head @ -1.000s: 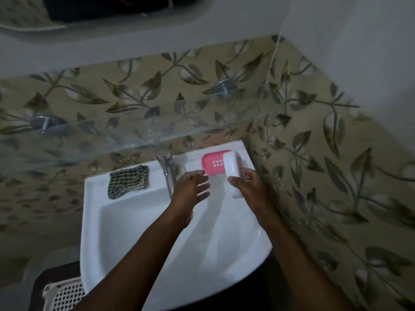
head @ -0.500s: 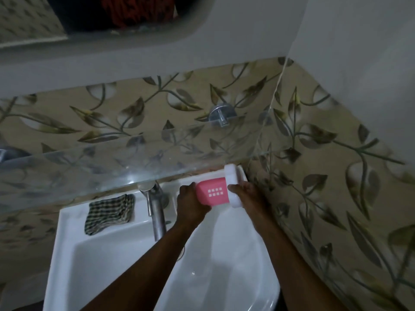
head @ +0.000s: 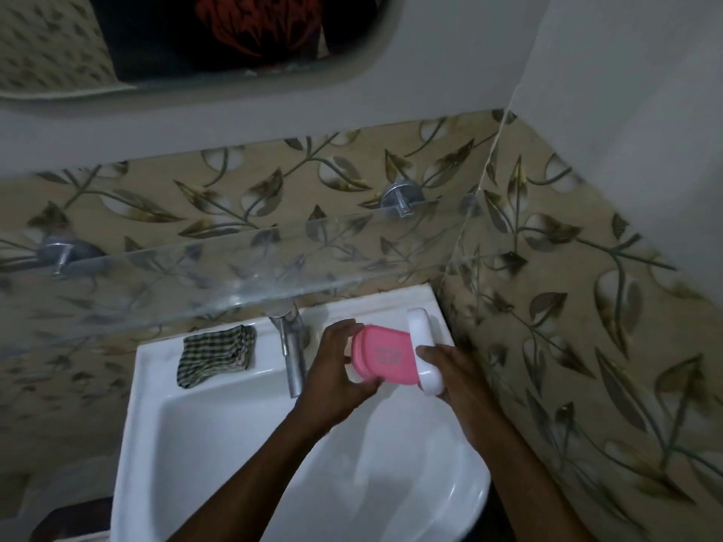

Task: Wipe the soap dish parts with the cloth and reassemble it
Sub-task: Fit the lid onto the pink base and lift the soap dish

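Gripping pink tray (head: pixel 381 357) (marks blurred) is left hand (head: pixel 332 369).

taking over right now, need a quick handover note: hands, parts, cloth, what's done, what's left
Left hand grips the pink part.
Right hand grips the white part, held on edge at the pink one's right end, over the back corner of the sink.
Cloth lies folded on the sink rim, left of the tap, in neither hand.
Done: both parts are in hand. No sign of wiping.
Left: take the cloth, wipe each part, fit them together.
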`<action>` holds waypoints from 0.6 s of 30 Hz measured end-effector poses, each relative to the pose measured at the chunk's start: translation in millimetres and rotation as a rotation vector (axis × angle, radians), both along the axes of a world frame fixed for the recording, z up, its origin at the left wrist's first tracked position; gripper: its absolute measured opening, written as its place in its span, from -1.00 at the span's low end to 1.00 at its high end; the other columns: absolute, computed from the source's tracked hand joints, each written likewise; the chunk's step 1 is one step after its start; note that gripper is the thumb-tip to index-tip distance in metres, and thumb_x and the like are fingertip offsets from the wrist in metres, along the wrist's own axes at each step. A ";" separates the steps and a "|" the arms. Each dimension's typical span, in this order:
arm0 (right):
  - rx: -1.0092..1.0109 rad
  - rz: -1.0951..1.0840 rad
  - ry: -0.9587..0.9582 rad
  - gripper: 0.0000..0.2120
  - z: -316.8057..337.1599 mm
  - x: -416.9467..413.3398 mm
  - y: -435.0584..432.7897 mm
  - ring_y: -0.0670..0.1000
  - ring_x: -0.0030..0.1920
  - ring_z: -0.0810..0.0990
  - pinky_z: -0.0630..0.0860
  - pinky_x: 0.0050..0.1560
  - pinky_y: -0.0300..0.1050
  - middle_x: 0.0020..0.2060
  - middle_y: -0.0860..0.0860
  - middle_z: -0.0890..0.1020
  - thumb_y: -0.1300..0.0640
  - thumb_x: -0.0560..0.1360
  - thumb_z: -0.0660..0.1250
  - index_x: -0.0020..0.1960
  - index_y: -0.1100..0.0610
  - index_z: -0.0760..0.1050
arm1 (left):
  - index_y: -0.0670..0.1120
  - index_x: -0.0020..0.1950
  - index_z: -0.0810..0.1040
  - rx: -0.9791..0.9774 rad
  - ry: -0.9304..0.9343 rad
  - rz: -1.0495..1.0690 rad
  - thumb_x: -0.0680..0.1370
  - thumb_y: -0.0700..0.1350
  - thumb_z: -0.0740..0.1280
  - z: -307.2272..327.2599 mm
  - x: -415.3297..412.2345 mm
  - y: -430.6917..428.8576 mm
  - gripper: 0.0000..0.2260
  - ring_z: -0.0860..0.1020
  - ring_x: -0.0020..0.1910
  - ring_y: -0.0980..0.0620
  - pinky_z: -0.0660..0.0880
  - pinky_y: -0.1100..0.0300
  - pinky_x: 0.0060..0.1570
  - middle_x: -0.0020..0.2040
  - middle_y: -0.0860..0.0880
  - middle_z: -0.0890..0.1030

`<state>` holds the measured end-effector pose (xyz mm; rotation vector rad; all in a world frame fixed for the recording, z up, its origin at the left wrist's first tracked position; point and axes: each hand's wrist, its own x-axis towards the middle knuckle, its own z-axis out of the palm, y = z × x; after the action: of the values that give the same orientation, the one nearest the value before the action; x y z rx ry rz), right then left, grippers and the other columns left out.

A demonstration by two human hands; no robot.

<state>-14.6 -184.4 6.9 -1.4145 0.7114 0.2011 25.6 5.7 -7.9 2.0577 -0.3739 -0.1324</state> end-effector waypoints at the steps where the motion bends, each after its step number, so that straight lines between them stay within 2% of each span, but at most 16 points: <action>1: 0.047 -0.017 0.009 -0.81 6.2 -11.9 4.4 0.11 -0.03 0.64 0.58 0.12 0.18 -0.07 0.03 0.65 0.11 0.42 0.46 0.02 0.09 0.58 | 0.18 0.34 0.32 -0.025 0.029 -0.025 0.29 0.02 0.55 3.7 -7.0 7.5 -0.31 0.36 0.30 0.35 0.45 0.43 0.13 0.31 0.29 0.34; 2: 0.100 -0.021 0.015 -0.80 13.6 -23.9 9.6 0.14 -0.01 0.65 0.57 0.14 0.22 -0.04 0.07 0.66 0.12 0.42 0.46 0.03 0.10 0.59 | 0.12 0.38 0.33 -0.060 0.060 -0.047 0.30 0.01 0.56 11.0 -15.9 13.8 -0.29 0.37 0.33 0.32 0.44 0.43 0.17 0.34 0.26 0.36; 4: 0.197 0.018 0.019 -0.78 28.0 -45.3 22.3 0.17 0.03 0.66 0.57 0.14 0.22 0.01 0.12 0.66 0.14 0.43 0.45 0.06 0.13 0.59 | 0.05 0.40 0.33 -0.187 0.129 -0.052 0.34 -0.05 0.54 23.8 -32.9 26.3 -0.31 0.46 0.32 0.14 0.49 0.28 0.20 0.32 0.21 0.44; 6: 0.261 0.074 0.013 -0.74 43.8 -61.7 38.4 0.17 0.01 0.68 0.57 0.14 0.21 -0.02 0.12 0.69 0.14 0.41 0.45 0.08 0.15 0.58 | 0.07 0.37 0.35 -0.341 0.175 0.007 0.37 -0.05 0.50 37.3 -51.4 37.1 -0.39 0.54 0.24 0.03 0.56 0.15 0.13 0.27 0.13 0.51; 9: 0.294 0.160 -0.007 -0.55 64.3 -74.4 64.8 0.18 0.00 0.68 0.58 0.13 0.19 -0.05 0.13 0.71 0.08 0.26 0.55 0.10 0.19 0.57 | 0.10 0.34 0.38 -0.498 0.193 0.176 0.38 0.07 0.43 55.3 -72.2 53.6 -0.45 0.57 0.17 0.03 0.58 0.16 0.01 0.22 0.06 0.54; 10: 0.270 0.200 -0.009 -0.46 70.4 -76.2 74.0 0.18 0.03 0.67 0.59 0.11 0.19 -0.01 0.15 0.69 0.02 0.21 0.57 0.12 0.18 0.56 | 0.11 0.35 0.39 -0.532 0.189 0.229 0.38 0.09 0.42 59.1 -75.9 60.5 -0.45 0.57 0.16 0.04 0.58 0.15 0.01 0.21 0.06 0.56; 13: 0.083 0.301 -0.070 -0.25 87.4 -76.0 100.2 0.15 0.03 0.64 0.62 -0.02 0.12 0.05 0.11 0.65 -0.21 0.04 0.46 0.16 0.10 0.53 | 0.15 0.32 0.45 -0.639 0.193 0.372 0.40 0.13 0.39 70.5 -83.5 84.0 -0.51 0.58 0.19 -0.04 0.59 0.05 0.01 0.23 -0.02 0.57; 15: -0.082 0.352 -0.166 -0.21 98.8 -71.0 113.6 0.05 0.00 0.63 0.55 -0.16 -0.07 0.07 0.02 0.64 -0.30 0.03 0.41 0.19 0.02 0.50 | 0.13 0.32 0.46 -0.684 0.221 0.432 0.39 0.18 0.40 78.6 -86.9 97.1 -0.49 0.58 0.19 -0.08 0.61 0.00 0.00 0.22 -0.07 0.58; 16: -0.150 0.385 -0.217 -0.21 104.1 -68.4 119.2 0.00 0.02 0.62 0.54 -0.17 -0.13 0.08 -0.04 0.63 -0.32 0.04 0.40 0.21 -0.02 0.49 | 0.10 0.33 0.46 -0.697 0.234 0.445 0.39 0.20 0.42 82.7 -88.9 103.4 -0.46 0.59 0.19 -0.10 0.61 -0.06 0.00 0.23 -0.07 0.59; 18: -0.261 0.473 -0.312 -0.24 114.8 -62.1 131.2 -0.08 0.05 0.60 0.60 -0.11 -0.13 0.10 -0.14 0.60 -0.34 0.08 0.41 0.24 -0.12 0.47 | 0.03 0.35 0.45 -0.732 0.243 0.445 0.40 0.17 0.43 90.6 -92.7 115.3 -0.44 0.59 0.20 -0.14 0.61 -0.17 0.03 0.25 -0.11 0.58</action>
<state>-76.6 -53.1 121.6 -1.8042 0.1391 0.2537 -67.1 121.0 82.8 1.3337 0.1792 0.0283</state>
